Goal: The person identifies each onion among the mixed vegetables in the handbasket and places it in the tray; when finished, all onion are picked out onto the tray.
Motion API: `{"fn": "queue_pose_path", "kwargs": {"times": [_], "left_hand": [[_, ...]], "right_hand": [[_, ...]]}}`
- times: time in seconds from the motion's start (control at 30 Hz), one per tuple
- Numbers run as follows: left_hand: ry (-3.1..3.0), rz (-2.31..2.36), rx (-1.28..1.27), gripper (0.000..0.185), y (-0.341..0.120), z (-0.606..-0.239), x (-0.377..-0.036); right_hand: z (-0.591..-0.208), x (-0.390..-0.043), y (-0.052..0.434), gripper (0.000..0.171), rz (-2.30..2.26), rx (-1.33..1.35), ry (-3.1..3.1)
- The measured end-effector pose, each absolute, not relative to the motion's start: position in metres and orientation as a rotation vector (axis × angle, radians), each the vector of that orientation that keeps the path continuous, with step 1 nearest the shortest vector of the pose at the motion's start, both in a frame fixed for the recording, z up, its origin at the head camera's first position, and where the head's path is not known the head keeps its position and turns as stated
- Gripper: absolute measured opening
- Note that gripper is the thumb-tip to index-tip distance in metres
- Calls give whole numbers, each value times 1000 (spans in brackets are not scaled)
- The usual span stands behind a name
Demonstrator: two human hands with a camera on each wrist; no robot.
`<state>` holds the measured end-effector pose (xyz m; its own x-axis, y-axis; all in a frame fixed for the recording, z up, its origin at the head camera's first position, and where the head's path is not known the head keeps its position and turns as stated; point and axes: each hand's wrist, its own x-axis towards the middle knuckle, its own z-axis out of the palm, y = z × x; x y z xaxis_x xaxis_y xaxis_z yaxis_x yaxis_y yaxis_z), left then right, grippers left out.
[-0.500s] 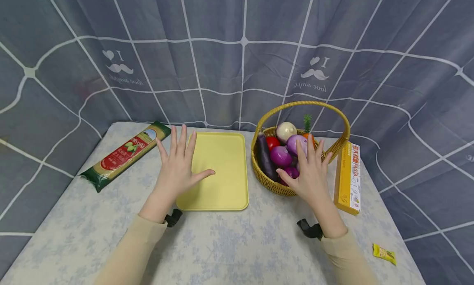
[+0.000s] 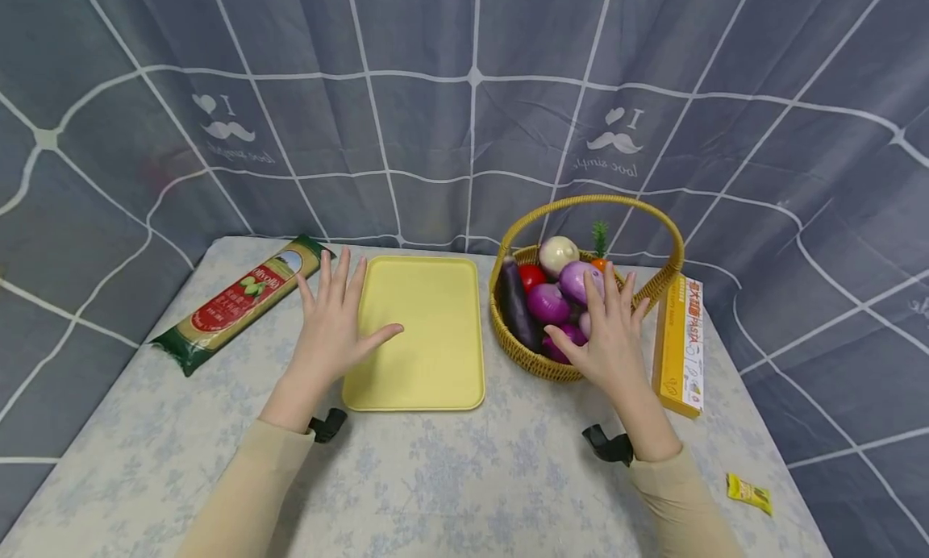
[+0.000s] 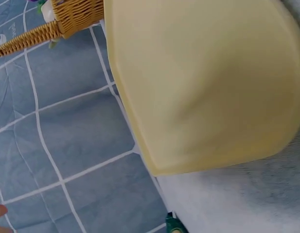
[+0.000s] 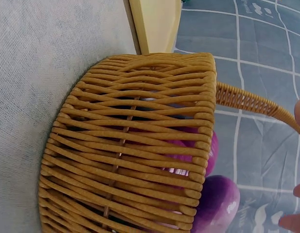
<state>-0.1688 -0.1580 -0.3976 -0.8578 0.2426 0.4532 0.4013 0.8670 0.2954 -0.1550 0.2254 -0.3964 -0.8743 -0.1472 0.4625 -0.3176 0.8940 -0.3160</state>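
The left hand hangs over the left side of the yellow tray, its grip spread wide with fingers straight and thumb out to the right. The right hand has a similar spread grip, above the near right rim of the basket; the head view does not settle whether it touches.

The surface stretches widely on the near side of tray and basket, leaving room between the two forearms. Tray and basket are separated by a slim gap. On the left, the pasta bag slants along the surface's left edge; on the right, a pasta box lies just beside the basket, and a small yellow packet sits near the right edge. The far edge meets the curtain.

Only the head view shows the basket's eggplant, tomato and white and purple onions from above. The right wrist view gives the woven side wall instead, purple showing through its gaps, with fingertips apart from that wall. The left wrist view shows a soft shadow across the tray.
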Motion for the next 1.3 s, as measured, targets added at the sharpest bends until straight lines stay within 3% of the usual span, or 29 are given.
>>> {"fn": "queue_pose_path", "kwargs": {"times": [0.57,0.8,1.3], "left_hand": [[-2692,-774,-416,87,-172,-417,-163],[-2820,-993,-262,74,-180,-432,-164],[-3074,-1191,-31,71,-192,-458,-173]], "right_hand": [[-398,-158,234,90,755,206,-2686],[-402,-163,238,82,920,134,-2661],[-409,-174,247,79,1192,-108,-2567]]}}
